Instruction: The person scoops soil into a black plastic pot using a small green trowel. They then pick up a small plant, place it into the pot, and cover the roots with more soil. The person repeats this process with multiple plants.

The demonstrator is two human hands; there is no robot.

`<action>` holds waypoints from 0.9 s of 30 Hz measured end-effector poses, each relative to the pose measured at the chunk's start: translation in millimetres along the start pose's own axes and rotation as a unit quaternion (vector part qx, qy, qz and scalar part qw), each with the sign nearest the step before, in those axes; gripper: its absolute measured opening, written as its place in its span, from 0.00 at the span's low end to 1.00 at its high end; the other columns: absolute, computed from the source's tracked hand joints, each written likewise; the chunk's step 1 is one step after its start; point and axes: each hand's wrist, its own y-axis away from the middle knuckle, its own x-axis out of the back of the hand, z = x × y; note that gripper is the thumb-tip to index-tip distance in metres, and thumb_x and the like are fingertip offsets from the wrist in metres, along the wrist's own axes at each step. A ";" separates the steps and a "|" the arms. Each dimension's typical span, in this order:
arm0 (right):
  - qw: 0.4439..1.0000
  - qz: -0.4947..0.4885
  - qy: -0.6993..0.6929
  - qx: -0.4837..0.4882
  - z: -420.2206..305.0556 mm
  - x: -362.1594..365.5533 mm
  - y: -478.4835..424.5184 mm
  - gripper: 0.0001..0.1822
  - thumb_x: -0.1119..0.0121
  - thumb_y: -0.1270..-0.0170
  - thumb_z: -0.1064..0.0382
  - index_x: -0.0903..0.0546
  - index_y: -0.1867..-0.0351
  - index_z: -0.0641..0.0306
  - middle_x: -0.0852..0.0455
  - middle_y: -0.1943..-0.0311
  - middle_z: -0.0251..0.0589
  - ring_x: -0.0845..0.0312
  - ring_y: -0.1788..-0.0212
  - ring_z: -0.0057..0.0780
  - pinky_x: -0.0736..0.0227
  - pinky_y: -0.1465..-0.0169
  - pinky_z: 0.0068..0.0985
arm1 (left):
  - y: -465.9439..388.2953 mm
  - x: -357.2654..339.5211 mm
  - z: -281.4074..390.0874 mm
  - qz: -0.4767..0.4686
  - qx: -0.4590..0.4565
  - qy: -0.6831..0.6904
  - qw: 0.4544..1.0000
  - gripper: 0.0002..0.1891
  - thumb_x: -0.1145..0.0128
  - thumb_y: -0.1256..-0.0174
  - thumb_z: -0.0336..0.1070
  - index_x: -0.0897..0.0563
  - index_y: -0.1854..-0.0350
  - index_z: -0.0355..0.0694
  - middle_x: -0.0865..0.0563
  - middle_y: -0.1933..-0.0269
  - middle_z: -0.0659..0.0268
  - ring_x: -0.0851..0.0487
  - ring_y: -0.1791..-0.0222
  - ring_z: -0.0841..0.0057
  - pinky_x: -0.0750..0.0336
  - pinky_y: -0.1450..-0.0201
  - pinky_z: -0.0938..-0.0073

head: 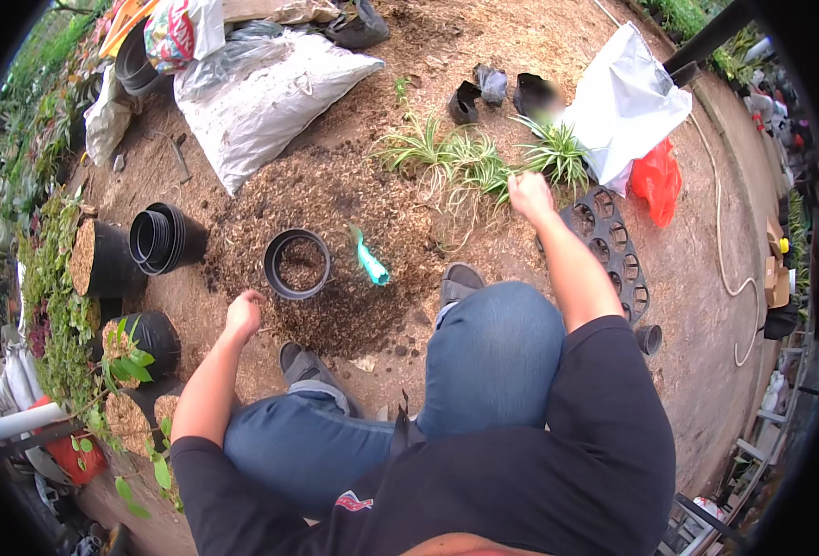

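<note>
My right hand reaches to the bare-rooted spider plants, its curled fingers closed at the leaves on their right end. Another spider plant lies just beyond that hand. My left hand hovers low beside a round black plastic pot, apart from it; its fingers look partly curled, and nothing shows in them. The pot stands on a spread of brown potting mix, with some mix visible inside. To its right, a hand trowel with a turquoise handle rests on the mix.
Nested black pots lie left, near filled black grow bags. A white sack sits at the back left. On the right are a black cell tray, a white plastic bag, a red bag and a hose.
</note>
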 end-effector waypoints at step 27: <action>0.965 -0.139 0.119 0.187 -64.1 -111.3 -34.0 0.40 0.44 0.47 0.34 0.33 0.40 0.58 0.29 0.45 0.46 0.40 0.40 0.38 0.47 0.41 0.40 | 5.4 -12.2 0.6 -0.290 0.106 -0.028 0.951 0.17 0.57 0.38 0.31 0.24 0.48 0.37 0.18 0.68 0.64 0.24 0.75 0.78 0.28 0.70 0.76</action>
